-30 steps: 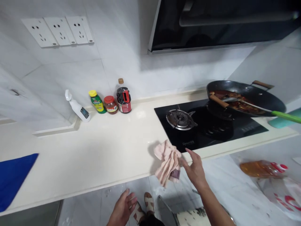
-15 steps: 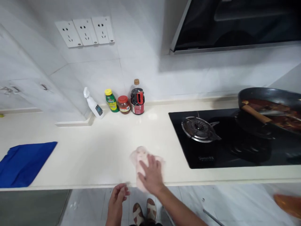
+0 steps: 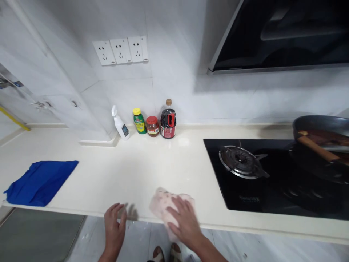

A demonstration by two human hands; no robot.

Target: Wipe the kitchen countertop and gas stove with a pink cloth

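Observation:
A pale pink cloth (image 3: 158, 204) with darker marks lies spread on the white countertop near its front edge, partly drooping over it. My right hand (image 3: 185, 220) rests flat on this cloth, fingers spread and pressing down; the palm hides part of it. To the left, my left hand (image 3: 115, 222) hovers at the counter's edge with nothing in it. Its fingers are bent and the thumb stands apart from them.
A blue cloth (image 3: 43, 183) lies at the left. Along the wall stand a white spray bottle (image 3: 120, 125), a green bottle (image 3: 140, 122), a red-lidded jar (image 3: 152, 127) and a dark sauce bottle (image 3: 168, 125). Rightward is a black gas hob (image 3: 261, 196) with a pan (image 3: 305, 125).
My left hand has moved left, away from the pink cloth, and its fingers have opened. My right hand and the cloth have shifted slightly toward the front edge. The view has tilted and turned left.

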